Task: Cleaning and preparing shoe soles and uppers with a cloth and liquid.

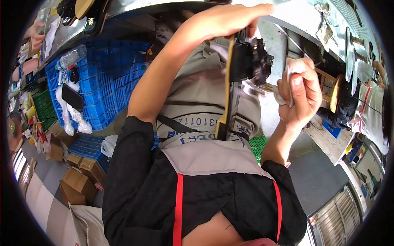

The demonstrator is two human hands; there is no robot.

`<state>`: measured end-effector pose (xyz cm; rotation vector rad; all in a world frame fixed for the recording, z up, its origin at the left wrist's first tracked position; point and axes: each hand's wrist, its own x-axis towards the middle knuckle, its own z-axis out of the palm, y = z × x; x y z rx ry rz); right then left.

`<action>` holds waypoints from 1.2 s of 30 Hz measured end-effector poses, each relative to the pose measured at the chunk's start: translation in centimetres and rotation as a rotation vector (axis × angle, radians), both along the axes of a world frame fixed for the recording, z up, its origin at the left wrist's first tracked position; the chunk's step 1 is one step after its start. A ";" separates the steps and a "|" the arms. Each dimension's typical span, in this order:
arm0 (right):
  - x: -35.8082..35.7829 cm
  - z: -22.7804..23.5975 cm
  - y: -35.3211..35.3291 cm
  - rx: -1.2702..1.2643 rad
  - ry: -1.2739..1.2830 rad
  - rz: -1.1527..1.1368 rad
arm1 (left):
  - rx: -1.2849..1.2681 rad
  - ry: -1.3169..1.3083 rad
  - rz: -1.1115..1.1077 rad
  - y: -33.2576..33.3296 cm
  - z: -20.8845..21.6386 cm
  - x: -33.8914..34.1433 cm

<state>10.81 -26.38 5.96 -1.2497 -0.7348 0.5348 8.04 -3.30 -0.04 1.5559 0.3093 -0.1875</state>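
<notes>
Black piece, long, yellow-edged (239, 63): upper end gripped by left hand (230, 20). Pale cloth (290, 84): pinched in right hand (302, 94), just right of the piece; a narrow gap is left between. Blue crate (107, 76): set well left of the piece. Counter (296, 18): edge seen beyond the piece's upper end.

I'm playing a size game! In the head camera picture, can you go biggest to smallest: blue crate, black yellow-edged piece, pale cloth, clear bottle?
1. Blue crate
2. Black yellow-edged piece
3. Pale cloth and clear bottle: too alike to rank, since the right hand partly hides the cloth.
</notes>
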 end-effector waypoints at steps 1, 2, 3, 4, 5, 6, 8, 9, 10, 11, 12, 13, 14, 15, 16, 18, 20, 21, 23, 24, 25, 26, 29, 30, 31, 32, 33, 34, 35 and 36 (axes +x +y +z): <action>0.2 0.2 -0.4 -0.003 -0.056 -0.043 | 0.197 0.149 -0.035 -0.1 1.8 -0.1; 0.3 0.5 -0.6 -0.013 -0.071 -0.045 | 0.134 0.184 -0.084 -0.1 1.3 0.5; 0.4 0.7 -0.8 -0.021 -0.086 -0.046 | 0.072 0.218 -0.133 -0.3 0.6 1.1; 0.5 0.7 -0.9 -0.027 -0.090 -0.048 | 0.067 0.214 -0.135 -1.0 0.4 1.3; 0.5 0.7 -1.0 -0.057 -0.108 -0.041 | -0.125 0.039 -0.084 -1.8 0.2 1.3; 0.5 0.7 -1.1 -0.086 -0.125 -0.033 | -0.315 -0.134 -0.031 -2.5 -0.2 1.2; 0.4 0.8 -1.4 -0.073 -0.119 -0.030 | -0.949 -0.543 -0.129 -3.4 -2.7 1.5; 0.2 1.0 -1.6 -0.060 -0.111 -0.029 | -1.304 -0.754 -0.140 -4.2 -3.8 1.7; 0.0 1.2 -1.9 -0.063 -0.084 -0.066 | -1.129 -0.750 0.091 -4.6 -3.5 1.5; 0.0 1.4 -2.1 -0.048 -0.096 -0.085 | -0.546 -0.479 0.194 -3.7 -2.5 0.7; -0.2 1.5 -2.3 -0.068 -0.128 -0.110 | -0.285 -0.467 0.322 -4.3 -2.9 1.2; -0.2 1.5 -2.5 -0.085 -0.161 -0.126 | -0.017 -0.452 0.451 -4.8 -2.6 1.4; -0.1 1.4 -2.5 -0.089 -0.159 -0.129 | -0.010 -0.429 0.482 -4.6 -2.5 1.2; 0.1 1.2 -2.5 -0.115 -0.198 -0.123 | 0.033 -0.405 0.517 -4.7 -2.3 1.0; 0.1 0.9 -2.3 -0.138 -0.237 -0.111 | 0.089 -0.398 0.532 -4.5 -1.7 0.5; 0.0 0.8 -1.7 -0.191 -0.213 -0.121 | 0.211 -0.429 0.560 -4.2 -1.8 -0.2; 0.1 1.5 -1.7 -0.225 -0.198 -0.161 | 0.316 -0.402 0.525 -4.4 -1.2 0.3; 0.2 2.1 -1.6 -0.286 -0.181 -0.215 | 0.429 -0.396 0.516 -4.7 -1.5 0.7; -0.2 2.7 -0.9 -0.349 -0.162 -0.266 | 0.503 -0.409 0.511 -4.5 -0.7 0.4; -0.4 2.9 -0.6 -0.393 -0.170 -0.287 | 0.581 -0.422 0.511 -4.5 -0.2 0.1; -0.5 3.1 -0.3 -0.437 -0.180 -0.308 | 0.576 -0.426 0.505 -4.4 0.2 0.0; -0.6 3.4 -0.3 -0.486 -0.201 -0.283 | 0.619 -0.431 0.506 -4.3 0.5 -0.1; -0.8 2.5 0.0 -0.528 -0.395 -0.208 | 0.735 -0.425 0.518 -4.4 1.3 -0.9; -0.8 1.9 0.3 -0.504 -0.466 -0.186 | 0.768 -0.564 0.549 -4.4 1.9 -1.2; -0.8 1.6 0.5 -0.508 -0.465 -0.197 | 0.788 -0.710 0.570 -4.5 2.3 -1.3; -0.9 1.3 0.8 -0.518 -0.615 -0.203 | 0.783 -0.715 0.560 -4.5 2.5 -1.2; -1.1 1.1 1.0 -0.528 -0.765 -0.207 | 0.776 -0.575 0.532 -4.5 2.7 -1.2; -1.7 1.1 1.2 -0.539 -0.752 -0.226 | 0.775 -0.433 0.509 -4.3 2.7 -1.3; -2.5 1.0 1.0 -0.560 -0.699 -0.235 | 0.778 -0.435 0.507 -4.1 2.8 -1.4; -3.0 0.9 0.5 -0.584 -0.739 -0.226 | 0.808 -0.388 0.501 -4.0 2.7 -1.6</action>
